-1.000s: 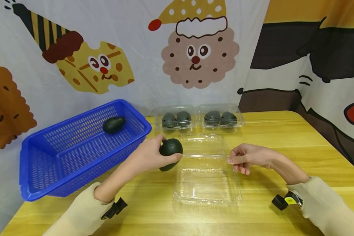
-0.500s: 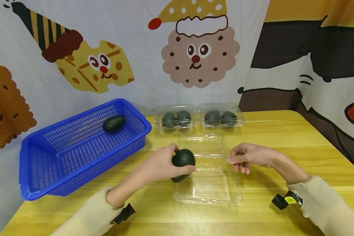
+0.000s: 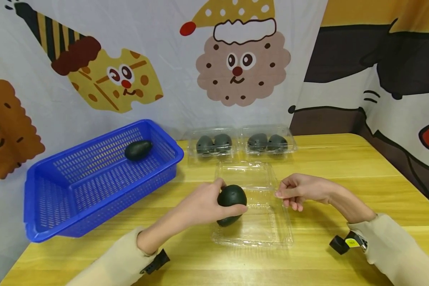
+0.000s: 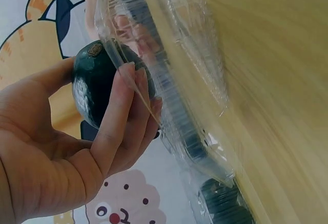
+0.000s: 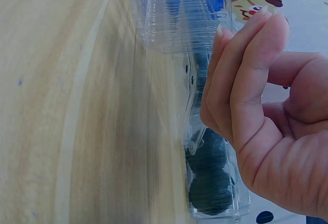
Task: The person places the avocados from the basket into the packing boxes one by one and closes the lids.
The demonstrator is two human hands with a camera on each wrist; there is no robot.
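My left hand [image 3: 207, 202] grips a dark green avocado [image 3: 232, 196], its thumb on the near side. They are over the left part of an opened clear plastic clamshell container [image 3: 262, 226], which lies on the table with its lid folded out behind. In the left wrist view the fingers [image 4: 120, 111] curl around the avocado [image 4: 95, 85], right at the container's rim. My right hand [image 3: 296, 192] pinches the container's right edge near the hinge with thumb and forefinger; its other fingers are curled. In the right wrist view the thumb tip is hidden behind the fingers [image 5: 251, 75].
A blue plastic basket [image 3: 103, 198] stands at the left with one avocado [image 3: 138, 150] inside. Two clear clamshells, left [image 3: 193, 149] and right [image 3: 289, 145], each with two avocados, sit at the back of the wooden table [image 3: 336, 159] before a printed curtain [image 3: 175, 79].
My left hand has carried the avocado rightward and slightly nearer, from beside the container to over its left part. The right hand has stayed at the container's edge.
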